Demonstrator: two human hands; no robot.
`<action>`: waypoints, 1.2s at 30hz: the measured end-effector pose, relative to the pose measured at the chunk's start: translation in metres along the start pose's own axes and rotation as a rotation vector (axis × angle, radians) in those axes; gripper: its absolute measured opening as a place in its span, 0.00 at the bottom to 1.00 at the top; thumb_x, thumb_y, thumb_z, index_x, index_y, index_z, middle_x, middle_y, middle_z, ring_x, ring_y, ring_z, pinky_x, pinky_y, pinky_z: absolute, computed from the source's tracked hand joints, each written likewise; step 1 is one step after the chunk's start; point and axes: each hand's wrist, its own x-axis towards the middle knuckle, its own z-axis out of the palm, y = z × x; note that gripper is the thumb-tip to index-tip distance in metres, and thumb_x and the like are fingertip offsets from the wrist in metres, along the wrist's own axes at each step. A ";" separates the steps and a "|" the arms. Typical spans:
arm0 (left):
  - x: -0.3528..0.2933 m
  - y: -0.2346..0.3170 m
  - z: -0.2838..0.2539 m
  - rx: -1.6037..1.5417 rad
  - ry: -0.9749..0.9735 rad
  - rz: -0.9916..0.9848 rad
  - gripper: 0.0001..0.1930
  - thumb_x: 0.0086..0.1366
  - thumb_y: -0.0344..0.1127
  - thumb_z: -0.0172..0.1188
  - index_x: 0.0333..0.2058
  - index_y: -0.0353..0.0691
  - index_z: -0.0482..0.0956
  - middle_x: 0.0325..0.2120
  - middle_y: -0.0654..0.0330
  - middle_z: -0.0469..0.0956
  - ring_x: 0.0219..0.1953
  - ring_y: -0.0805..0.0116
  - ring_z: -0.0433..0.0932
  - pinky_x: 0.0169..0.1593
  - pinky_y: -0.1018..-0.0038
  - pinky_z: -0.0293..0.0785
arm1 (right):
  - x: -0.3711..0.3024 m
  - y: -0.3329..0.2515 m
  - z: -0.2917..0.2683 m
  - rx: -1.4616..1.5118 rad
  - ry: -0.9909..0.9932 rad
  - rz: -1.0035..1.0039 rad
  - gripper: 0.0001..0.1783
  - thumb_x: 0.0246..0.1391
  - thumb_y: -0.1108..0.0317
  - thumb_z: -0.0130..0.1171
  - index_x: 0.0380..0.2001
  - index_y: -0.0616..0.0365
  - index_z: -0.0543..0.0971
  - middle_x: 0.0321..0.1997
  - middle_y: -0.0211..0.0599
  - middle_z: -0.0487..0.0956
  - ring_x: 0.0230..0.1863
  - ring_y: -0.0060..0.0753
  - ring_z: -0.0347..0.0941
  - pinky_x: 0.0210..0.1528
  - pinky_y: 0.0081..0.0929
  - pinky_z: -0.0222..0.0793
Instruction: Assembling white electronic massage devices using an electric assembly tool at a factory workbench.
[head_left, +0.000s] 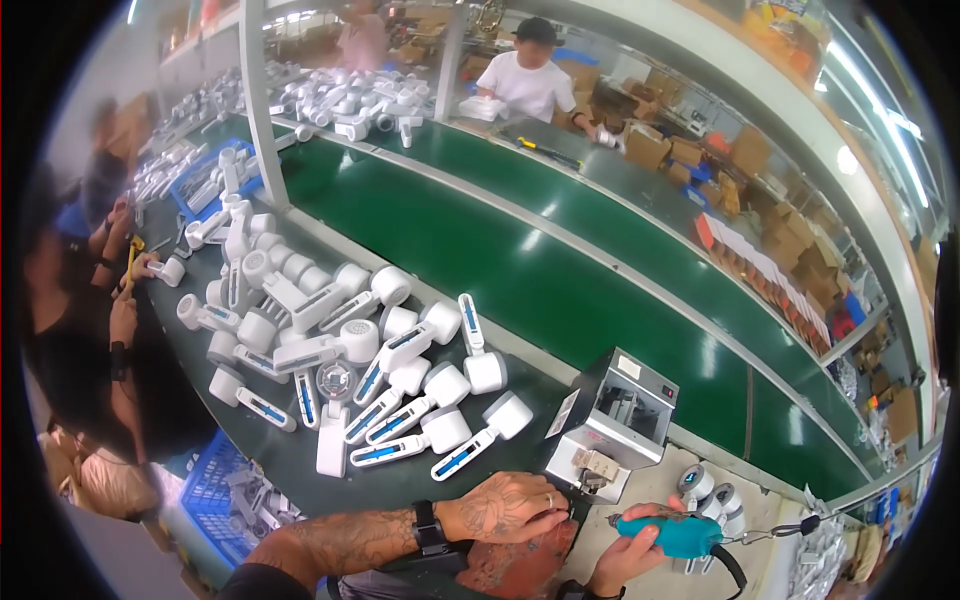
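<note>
My right hand (628,562) is wrapped round a teal electric screwdriver (675,536), whose tip points left, toward my other hand. A black cable and a coiled tether run from its right end. My left hand (500,506) is closed, knuckles up, at the table's near edge, just in front of a silver screw feeder (612,425). Whatever its fingers hold is hidden. Beneath it shows a blotchy reddish-brown surface (515,565). Several white round-headed parts (720,500) rest on a pale board right of the feeder. Left of it lie white handled units (468,452) with blue strips.
A large pile of similar white units (300,300) spreads over the dark table. Beyond it runs a green conveyor belt (450,235). A blue crate (225,500) stands below the table's left edge. Co-workers are at the left and across the belt; metal posts (262,110) rise beside it.
</note>
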 end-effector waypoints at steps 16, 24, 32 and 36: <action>0.005 0.005 -0.001 -0.024 -0.004 -0.038 0.08 0.65 0.36 0.66 0.36 0.37 0.84 0.24 0.56 0.79 0.29 0.56 0.80 0.33 0.64 0.77 | 0.001 -0.003 -0.003 -0.019 -0.009 0.039 0.33 0.62 0.54 0.59 0.59 0.68 0.63 0.31 0.39 0.77 0.32 0.29 0.72 0.36 0.24 0.68; 0.001 0.005 -0.004 -0.017 -0.001 -0.022 0.08 0.64 0.36 0.66 0.36 0.37 0.84 0.26 0.55 0.80 0.30 0.56 0.81 0.33 0.63 0.78 | -0.002 -0.003 -0.005 -0.025 -0.024 0.059 0.39 0.60 0.46 0.60 0.59 0.70 0.63 0.32 0.39 0.78 0.33 0.29 0.73 0.37 0.26 0.69; 0.004 0.007 0.003 -0.004 -0.028 -0.043 0.05 0.62 0.33 0.67 0.35 0.40 0.84 0.28 0.54 0.82 0.31 0.53 0.82 0.36 0.62 0.79 | -0.005 0.005 -0.016 0.054 -0.113 0.033 0.36 0.66 0.44 0.54 0.60 0.67 0.65 0.47 0.41 0.76 0.37 0.29 0.74 0.38 0.26 0.72; 0.016 0.008 0.002 -0.023 -0.023 -0.014 0.06 0.63 0.31 0.66 0.36 0.35 0.84 0.30 0.51 0.83 0.32 0.52 0.83 0.36 0.63 0.78 | 0.004 0.008 -0.016 0.147 -0.197 -0.002 0.38 0.66 0.36 0.50 0.58 0.63 0.69 0.54 0.39 0.74 0.42 0.32 0.76 0.40 0.30 0.74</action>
